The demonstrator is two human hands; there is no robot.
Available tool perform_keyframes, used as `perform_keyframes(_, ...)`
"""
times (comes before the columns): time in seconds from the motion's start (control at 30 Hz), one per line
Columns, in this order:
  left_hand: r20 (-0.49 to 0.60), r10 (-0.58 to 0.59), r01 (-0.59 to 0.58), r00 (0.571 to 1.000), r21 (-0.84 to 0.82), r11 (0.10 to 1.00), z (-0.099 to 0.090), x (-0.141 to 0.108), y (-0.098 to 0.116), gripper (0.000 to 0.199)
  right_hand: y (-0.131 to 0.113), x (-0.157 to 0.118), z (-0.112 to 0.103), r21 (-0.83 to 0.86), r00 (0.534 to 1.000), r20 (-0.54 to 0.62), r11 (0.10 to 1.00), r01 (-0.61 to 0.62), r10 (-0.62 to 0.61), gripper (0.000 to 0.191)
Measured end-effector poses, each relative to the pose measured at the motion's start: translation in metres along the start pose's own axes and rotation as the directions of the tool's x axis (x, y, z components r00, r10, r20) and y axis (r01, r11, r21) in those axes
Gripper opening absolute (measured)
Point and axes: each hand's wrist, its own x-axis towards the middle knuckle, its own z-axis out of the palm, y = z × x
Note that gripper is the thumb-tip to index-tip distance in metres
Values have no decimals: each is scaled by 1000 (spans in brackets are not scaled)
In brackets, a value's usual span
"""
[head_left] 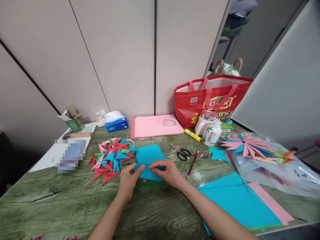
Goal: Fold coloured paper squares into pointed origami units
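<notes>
Both hands are at a piece of blue paper [153, 176] in the middle of the table. My left hand [129, 179] grips its left edge, thumb on top and fingers partly hidden beneath. With thumb and fingertips together, my right hand [166, 170] pinches the paper near its upper right part. Another blue area of paper [150, 152] lies just behind; whether it is a separate sheet I cannot tell. Green paper [150, 185] shows below the near edge. Left of my hands is a pile of folded paper pieces [113, 158] in red, blue, pink and green.
Scissors [183, 154], a pencil [193, 165] and a yellow glue stick [192, 135] lie to the right. Pink sheets [152, 125] bear a tape roll [169, 123]. A white bottle [211, 134] stands before a red bag [185, 103]. Larger blue sheets [240, 203] are front right; a hammer [77, 134] lies left.
</notes>
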Motion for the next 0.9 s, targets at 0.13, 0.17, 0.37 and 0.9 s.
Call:
perform_keyframes(0.13,11,29,-29,1000,20,999,0,0,0,23,-3,-1,0,-19,1000,-1,1000,-1,1,20)
perform_keyframes(0.17,7,28,-29,1000,16,999,0,0,1,23,-4,-2,0,-17,1000,7,1000,3,-3,24)
perform_keyframes(0.37,108,-46,50,993,-38,998,0,-1,5,31,-1,0,-3,-37,1000,-24,999,0,-1,27)
perform_keyframes(0.9,118,-177,180,977,-11,984,6,-5,12,19,1,3,-8,-59,1000,-25,998,17,-18,28)
